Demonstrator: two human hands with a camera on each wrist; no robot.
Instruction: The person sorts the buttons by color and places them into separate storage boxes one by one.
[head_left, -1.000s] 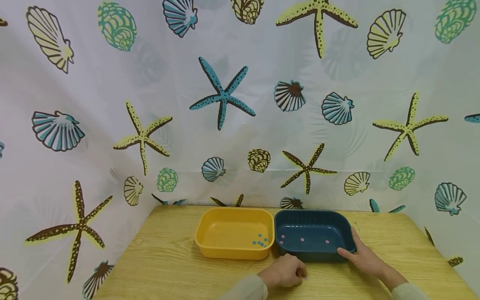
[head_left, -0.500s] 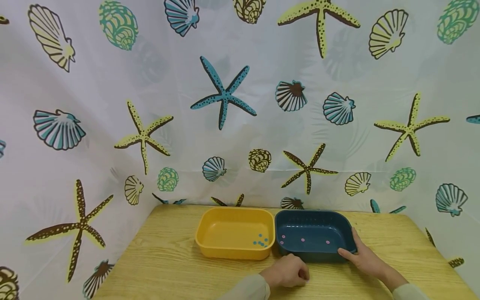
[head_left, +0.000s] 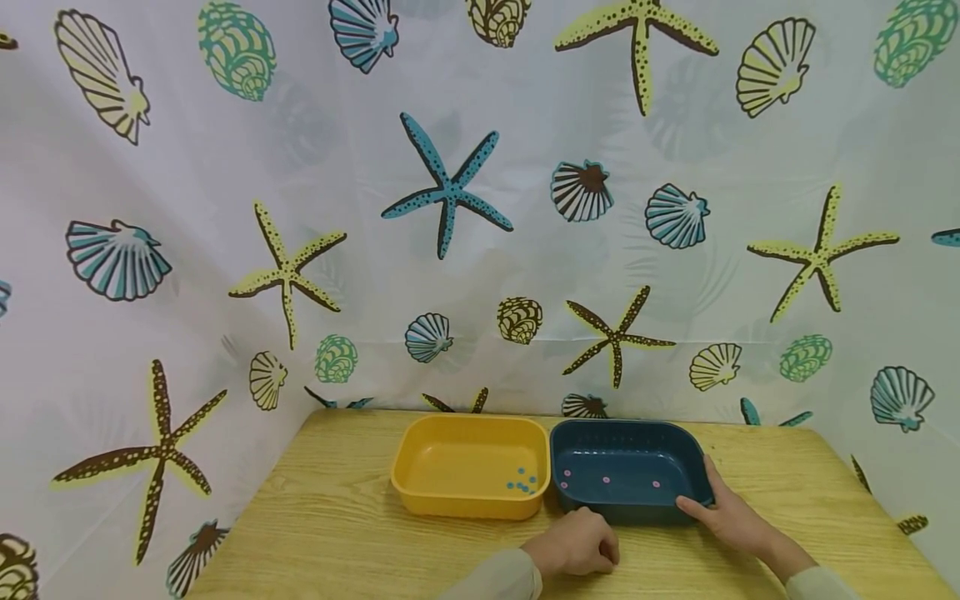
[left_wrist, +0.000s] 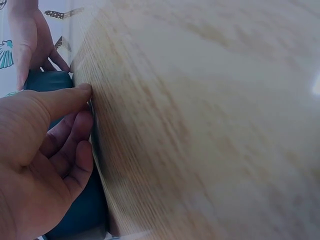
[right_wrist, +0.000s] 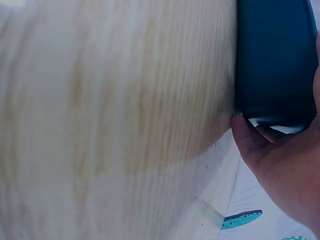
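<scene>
In the head view, my left hand (head_left: pixel 573 542) rests low over the table in front of the dark blue bin (head_left: pixel 626 512), thumb and fingertips drawn together at the tabletop. A small pink disc was at those fingertips a second ago; the fingers hide that spot now. My right hand (head_left: pixel 731 517) grips the bin's right front corner, thumb on the front rim and fingers along the side. Inside the bin lie several small pink discs (head_left: pixel 606 480), like beads or buttons. Seen from the right wrist, the right fingers (right_wrist: pixel 247 137) reach round the bin's end.
A yellow bin (head_left: pixel 471 507) stands directly left of the blue one, with several small blue discs (head_left: pixel 519 485) at its right end. Both bins sit toward the back of the wooden table (head_left: pixel 330 533). A sheet (head_left: pixel 480 275) printed with shells and starfish hangs behind and at the sides.
The pink disc seen at the left fingertips a second ago is hidden now. That hand has shifted very slightly right. The right hand and both bins hold their places.
</scene>
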